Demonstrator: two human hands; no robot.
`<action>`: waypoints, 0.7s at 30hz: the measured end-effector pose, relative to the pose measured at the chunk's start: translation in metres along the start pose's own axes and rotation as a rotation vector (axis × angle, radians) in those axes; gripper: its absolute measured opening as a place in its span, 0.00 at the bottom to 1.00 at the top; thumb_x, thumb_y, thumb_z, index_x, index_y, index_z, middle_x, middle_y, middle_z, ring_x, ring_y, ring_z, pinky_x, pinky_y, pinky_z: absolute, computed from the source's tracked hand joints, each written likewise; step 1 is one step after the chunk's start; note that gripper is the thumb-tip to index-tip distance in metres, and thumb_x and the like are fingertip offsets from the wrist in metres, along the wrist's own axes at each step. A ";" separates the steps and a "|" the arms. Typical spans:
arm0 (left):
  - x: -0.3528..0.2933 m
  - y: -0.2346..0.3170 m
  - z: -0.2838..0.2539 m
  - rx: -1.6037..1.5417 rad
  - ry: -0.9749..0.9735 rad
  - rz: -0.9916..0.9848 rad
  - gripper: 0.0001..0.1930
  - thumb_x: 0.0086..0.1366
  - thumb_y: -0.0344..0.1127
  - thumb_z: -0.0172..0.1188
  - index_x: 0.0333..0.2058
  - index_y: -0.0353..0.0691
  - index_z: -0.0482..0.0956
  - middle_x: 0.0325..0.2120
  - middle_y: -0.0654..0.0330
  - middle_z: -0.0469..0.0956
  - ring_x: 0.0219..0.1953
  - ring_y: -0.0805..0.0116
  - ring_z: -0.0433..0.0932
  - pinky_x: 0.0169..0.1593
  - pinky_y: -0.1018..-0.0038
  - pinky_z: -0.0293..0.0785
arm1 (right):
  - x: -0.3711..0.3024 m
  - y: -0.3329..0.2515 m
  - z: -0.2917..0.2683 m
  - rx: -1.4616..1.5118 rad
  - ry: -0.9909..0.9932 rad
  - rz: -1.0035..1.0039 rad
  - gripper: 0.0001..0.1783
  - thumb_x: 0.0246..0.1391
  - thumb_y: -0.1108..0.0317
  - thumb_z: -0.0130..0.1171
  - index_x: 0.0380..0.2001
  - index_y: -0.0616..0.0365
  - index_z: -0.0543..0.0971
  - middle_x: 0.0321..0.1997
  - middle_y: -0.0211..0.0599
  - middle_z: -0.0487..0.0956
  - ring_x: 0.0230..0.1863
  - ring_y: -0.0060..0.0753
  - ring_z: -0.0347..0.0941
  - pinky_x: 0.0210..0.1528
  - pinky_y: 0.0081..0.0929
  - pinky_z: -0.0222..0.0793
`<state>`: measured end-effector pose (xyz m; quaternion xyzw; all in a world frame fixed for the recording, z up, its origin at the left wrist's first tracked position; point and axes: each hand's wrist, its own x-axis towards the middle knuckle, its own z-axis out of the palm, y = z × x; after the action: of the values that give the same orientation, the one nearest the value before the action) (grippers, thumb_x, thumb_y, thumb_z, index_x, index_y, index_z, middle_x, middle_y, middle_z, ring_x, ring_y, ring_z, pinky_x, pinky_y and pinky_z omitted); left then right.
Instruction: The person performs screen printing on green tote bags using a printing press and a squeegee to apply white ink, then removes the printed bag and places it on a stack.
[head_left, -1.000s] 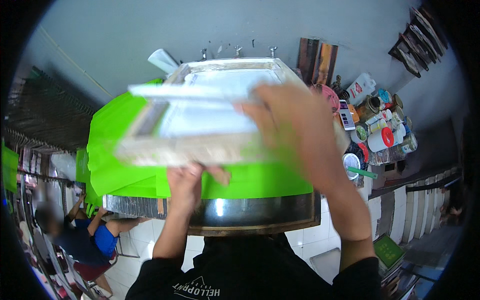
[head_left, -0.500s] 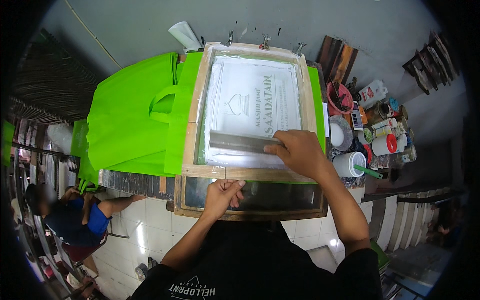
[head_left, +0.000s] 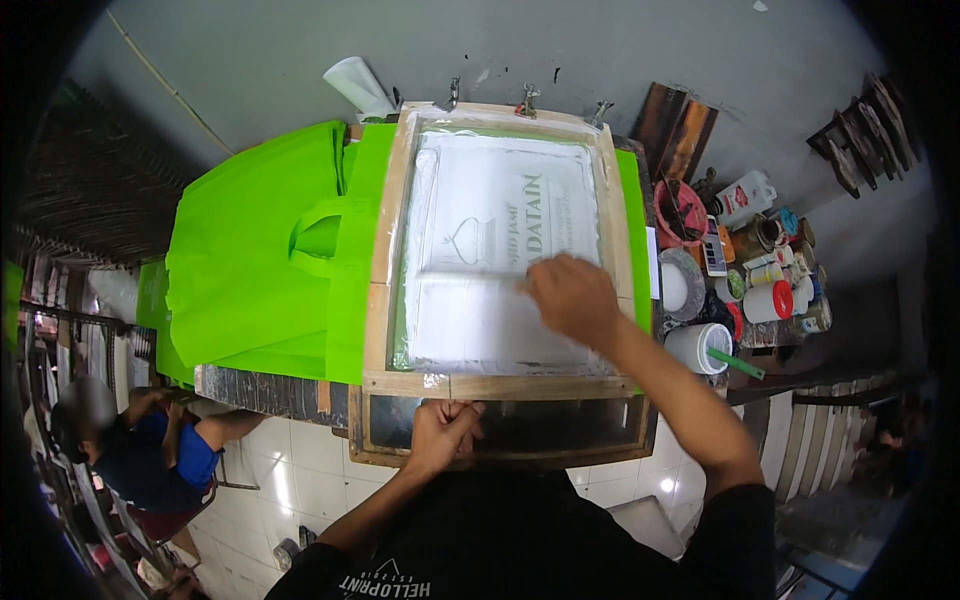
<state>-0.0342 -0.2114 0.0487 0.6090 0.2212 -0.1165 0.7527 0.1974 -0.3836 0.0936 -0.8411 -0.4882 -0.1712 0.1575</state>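
My right hand (head_left: 575,305), blurred by motion, grips one end of a flat squeegee (head_left: 465,278). The squeegee's long strip lies crosswise on the white mesh of a wooden-framed printing screen (head_left: 505,384), over part of the printed-looking design. My left hand (head_left: 445,438) is closed at the near rail of the screen, fingers curled and thumb bent in; what they pinch is hidden. Under the screen, bright green fabric (head_left: 631,210) shows at both sides. Below my left hand lies a dark, wood-edged glass panel (head_left: 560,425).
A stack of green fabric bags (head_left: 250,250) lies on the left. Metal clamps (head_left: 528,100) hold the screen's far rail. At right stand a white tub (head_left: 692,348) with a green-handled tool, a red bowl (head_left: 680,212) and several jars. A seated person (head_left: 150,450) is at left.
My right hand has pushed the squeegee away from me, farther up the screen. My left hand's thumb has curled inward. The whole view has shifted slightly.
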 end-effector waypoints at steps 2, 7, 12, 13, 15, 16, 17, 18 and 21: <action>0.000 -0.004 -0.003 0.001 -0.004 0.027 0.15 0.69 0.35 0.61 0.24 0.34 0.81 0.12 0.62 0.76 0.13 0.79 0.70 0.19 0.78 0.62 | 0.031 0.045 0.020 -0.003 0.026 -0.011 0.14 0.57 0.58 0.65 0.30 0.57 0.77 0.27 0.39 0.80 0.30 0.42 0.78 0.31 0.39 0.75; 0.002 0.006 -0.012 -0.271 -0.136 -0.166 0.14 0.71 0.36 0.56 0.43 0.29 0.80 0.31 0.49 0.84 0.25 0.67 0.82 0.29 0.75 0.76 | 0.116 0.141 0.029 0.012 -0.199 0.253 0.22 0.59 0.49 0.62 0.46 0.57 0.81 0.35 0.48 0.83 0.42 0.52 0.81 0.45 0.47 0.75; -0.010 0.032 -0.012 -0.543 -0.292 -0.263 0.22 0.72 0.36 0.52 0.59 0.26 0.71 0.48 0.41 0.82 0.38 0.56 0.86 0.40 0.70 0.83 | 0.168 0.166 0.008 0.252 -0.351 0.450 0.33 0.54 0.43 0.67 0.54 0.55 0.82 0.43 0.48 0.85 0.47 0.52 0.80 0.51 0.44 0.74; -0.008 0.037 -0.023 -0.501 -0.423 -0.284 0.22 0.73 0.36 0.52 0.59 0.26 0.72 0.48 0.42 0.82 0.39 0.56 0.86 0.40 0.71 0.83 | 0.175 0.172 0.006 0.227 -0.418 0.464 0.33 0.55 0.40 0.65 0.52 0.56 0.83 0.41 0.47 0.85 0.46 0.53 0.81 0.51 0.44 0.74; 0.002 0.060 -0.033 -0.323 -0.578 -0.310 0.19 0.72 0.33 0.52 0.57 0.29 0.73 0.47 0.44 0.83 0.44 0.58 0.85 0.42 0.71 0.82 | 0.171 0.178 0.018 0.076 -0.362 0.471 0.35 0.54 0.35 0.63 0.50 0.56 0.84 0.39 0.48 0.85 0.45 0.52 0.81 0.49 0.44 0.75; 0.018 0.072 -0.030 -0.195 -0.523 -0.154 0.18 0.72 0.32 0.53 0.56 0.30 0.75 0.46 0.45 0.83 0.44 0.59 0.85 0.43 0.72 0.82 | 0.167 0.181 0.025 -0.001 -0.334 0.479 0.36 0.54 0.33 0.61 0.49 0.56 0.84 0.38 0.48 0.85 0.44 0.52 0.82 0.49 0.45 0.75; 0.035 0.085 -0.028 -0.072 -0.453 0.009 0.17 0.72 0.32 0.54 0.55 0.32 0.76 0.45 0.47 0.84 0.45 0.61 0.85 0.43 0.73 0.81 | 0.169 0.173 0.030 -0.066 -0.308 0.479 0.37 0.54 0.31 0.60 0.47 0.57 0.84 0.38 0.48 0.86 0.43 0.52 0.82 0.47 0.45 0.75; 0.055 0.099 -0.026 0.053 -0.381 0.170 0.16 0.72 0.31 0.55 0.54 0.33 0.77 0.45 0.49 0.84 0.45 0.62 0.85 0.44 0.73 0.80 | 0.166 0.156 0.034 -0.132 -0.281 0.480 0.38 0.53 0.30 0.59 0.45 0.57 0.85 0.37 0.48 0.86 0.41 0.51 0.83 0.46 0.45 0.76; 0.134 0.172 -0.020 0.595 0.022 0.672 0.13 0.69 0.34 0.61 0.49 0.37 0.81 0.43 0.51 0.84 0.43 0.60 0.85 0.46 0.68 0.79 | 0.152 0.138 0.040 -0.190 -0.156 0.469 0.39 0.52 0.27 0.59 0.40 0.57 0.85 0.34 0.46 0.86 0.37 0.50 0.84 0.42 0.44 0.77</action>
<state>0.1558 -0.1391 0.1308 0.8383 -0.0238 0.0823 0.5384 0.3936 -0.3152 0.1118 -0.9529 -0.2724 -0.1098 0.0750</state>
